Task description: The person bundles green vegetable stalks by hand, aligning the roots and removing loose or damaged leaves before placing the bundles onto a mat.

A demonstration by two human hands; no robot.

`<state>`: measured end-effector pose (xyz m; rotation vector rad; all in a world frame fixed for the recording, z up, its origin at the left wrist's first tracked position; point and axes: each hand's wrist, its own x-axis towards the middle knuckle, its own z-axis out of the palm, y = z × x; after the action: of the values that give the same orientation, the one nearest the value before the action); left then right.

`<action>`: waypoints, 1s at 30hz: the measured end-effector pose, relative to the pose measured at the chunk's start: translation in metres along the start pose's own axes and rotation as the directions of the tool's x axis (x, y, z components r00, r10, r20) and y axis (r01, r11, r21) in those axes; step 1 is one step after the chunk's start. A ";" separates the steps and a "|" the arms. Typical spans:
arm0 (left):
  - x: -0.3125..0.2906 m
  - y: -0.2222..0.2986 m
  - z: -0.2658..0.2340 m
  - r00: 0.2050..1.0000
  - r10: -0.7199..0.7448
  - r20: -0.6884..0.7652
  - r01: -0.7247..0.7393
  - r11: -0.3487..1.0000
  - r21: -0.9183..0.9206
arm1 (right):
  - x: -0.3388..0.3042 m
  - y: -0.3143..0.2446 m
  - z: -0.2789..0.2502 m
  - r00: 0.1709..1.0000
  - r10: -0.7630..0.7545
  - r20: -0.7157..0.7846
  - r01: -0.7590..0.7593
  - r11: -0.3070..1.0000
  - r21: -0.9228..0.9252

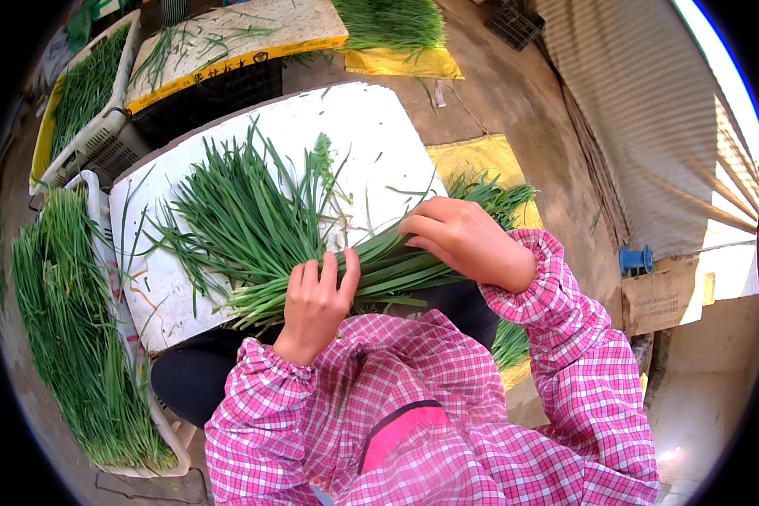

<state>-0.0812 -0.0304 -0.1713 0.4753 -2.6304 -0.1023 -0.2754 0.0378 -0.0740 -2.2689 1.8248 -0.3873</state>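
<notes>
A bundle of garlic chives (401, 268) lies across my lap at the near edge of a white board (388, 126), its pale stem ends to the left and its leaves to the right. My left hand (315, 308) is closed over the stem part, fingers curled across it from above. Farther right, my right hand (468, 243) pinches leaves of the same bundle between bent fingers; its thumb is partly hidden. A loose heap of chives (244, 202) spreads over the board just beyond my left hand. Leafy tips (514, 201) show past my right wrist.
To the left stands a white crate (170, 434) heaped with chives (76, 320); another crate (101, 126) of chives is behind it. A second board with a yellow edge (236, 72) rests on a black crate at the back. Yellow sheets (481, 156) lie on the floor, right.
</notes>
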 end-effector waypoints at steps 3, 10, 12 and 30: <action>0.002 -0.002 0.001 0.999 0.029 -0.045 -0.027 0.999 0.033 | 0.000 0.002 0.005 0.999 -0.016 -0.052 0.019 0.998 0.057; 0.001 -0.002 0.001 0.997 0.051 -0.061 -0.047 0.997 0.062 | 0.001 0.005 0.011 0.997 -0.030 -0.077 0.038 0.994 0.104; 0.000 -0.001 0.002 0.997 0.048 -0.055 -0.045 0.997 0.065 | 0.002 0.004 0.013 0.993 -0.054 -0.100 0.062 0.996 0.070; 0.005 -0.006 0.003 0.997 0.070 -0.039 -0.066 0.993 0.094 | 0.002 -0.010 0.024 0.986 -0.125 -0.113 0.112 0.986 -0.120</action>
<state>-0.0848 -0.0375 -0.1730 0.4137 -2.6152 0.0507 -0.2579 0.0381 -0.0931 -2.4902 1.8151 -0.4603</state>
